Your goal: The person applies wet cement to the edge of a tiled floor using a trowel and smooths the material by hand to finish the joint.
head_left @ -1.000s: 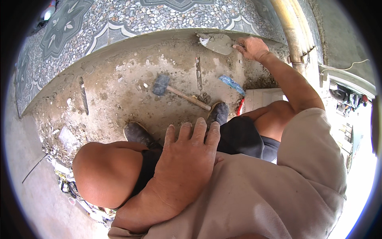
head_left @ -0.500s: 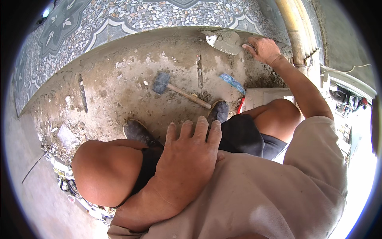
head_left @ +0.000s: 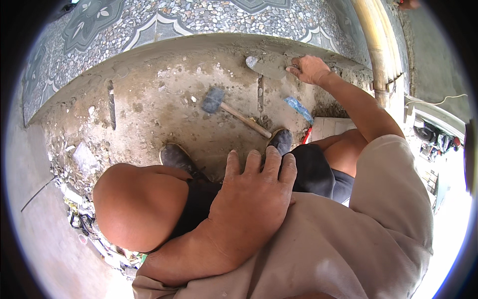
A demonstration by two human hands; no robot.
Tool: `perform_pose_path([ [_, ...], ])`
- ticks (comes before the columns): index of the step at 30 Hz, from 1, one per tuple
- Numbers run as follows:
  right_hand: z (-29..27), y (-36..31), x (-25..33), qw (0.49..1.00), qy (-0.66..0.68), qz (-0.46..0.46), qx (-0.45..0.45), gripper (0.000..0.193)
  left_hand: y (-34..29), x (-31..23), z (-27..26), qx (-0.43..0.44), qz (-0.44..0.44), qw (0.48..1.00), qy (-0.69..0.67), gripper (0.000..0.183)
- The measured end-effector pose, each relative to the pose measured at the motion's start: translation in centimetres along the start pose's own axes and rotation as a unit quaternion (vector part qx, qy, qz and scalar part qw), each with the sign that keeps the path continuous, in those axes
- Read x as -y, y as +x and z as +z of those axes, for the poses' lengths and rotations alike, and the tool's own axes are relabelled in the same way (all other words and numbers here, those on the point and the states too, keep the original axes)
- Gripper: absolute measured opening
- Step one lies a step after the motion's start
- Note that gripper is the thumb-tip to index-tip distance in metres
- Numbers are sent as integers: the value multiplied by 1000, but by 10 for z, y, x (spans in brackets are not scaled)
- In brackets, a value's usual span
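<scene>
The person's right hand (head_left: 311, 70) reaches out to the upper right of the view, its grip curled around the handle end of a trowel (head_left: 271, 70); the handle itself is hidden by the fingers. The trowel's grey, smeared blade points left, over the rough concrete ground (head_left: 164, 114) near the mortar strip that edges the pebble-patterned tiles (head_left: 214, 22); whether it touches the surface, I cannot tell. The left hand (head_left: 254, 194) lies back upward before the person's shirt, well apart from the trowel, its grip loose, with fingers stretched and slightly spread; its palm is out of sight. Between the hands, a mallet (head_left: 239, 115) lies on the ground, dark head to the upper left and wooden handle slanting down toward the right shoe (head_left: 281, 141). A crumpled blue strip (head_left: 299, 109) lies to the right of the mallet, and below it a narrow red object (head_left: 307, 135) leans beside a pale block (head_left: 331, 127). Bamboo poles (head_left: 378, 45) stand at the upper right, beyond the right hand.
</scene>
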State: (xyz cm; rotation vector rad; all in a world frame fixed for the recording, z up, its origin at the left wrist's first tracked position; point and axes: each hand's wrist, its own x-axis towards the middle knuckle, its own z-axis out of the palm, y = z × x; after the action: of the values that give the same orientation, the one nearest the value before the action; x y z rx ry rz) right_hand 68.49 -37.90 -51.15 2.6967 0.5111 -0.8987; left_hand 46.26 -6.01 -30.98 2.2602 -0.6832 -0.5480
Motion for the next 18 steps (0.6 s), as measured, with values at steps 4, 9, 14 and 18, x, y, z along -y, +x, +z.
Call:
perform_pose_path([
  [4,49,38,11,998,40,-26,37,53,-9,-3,3,-5,-18,1000,14,60],
  [9,53,61,22,997,74,12,11,54,-20,-3,7,-1,-31,999,43,58],
  [14,30,50,22,995,76,39,-46,54,-26,-3,8,-2,-42,999,34,58],
  [18,-13,19,29,998,35,58,-13,55,-30,-4,11,-12,-34,998,46,59],
])
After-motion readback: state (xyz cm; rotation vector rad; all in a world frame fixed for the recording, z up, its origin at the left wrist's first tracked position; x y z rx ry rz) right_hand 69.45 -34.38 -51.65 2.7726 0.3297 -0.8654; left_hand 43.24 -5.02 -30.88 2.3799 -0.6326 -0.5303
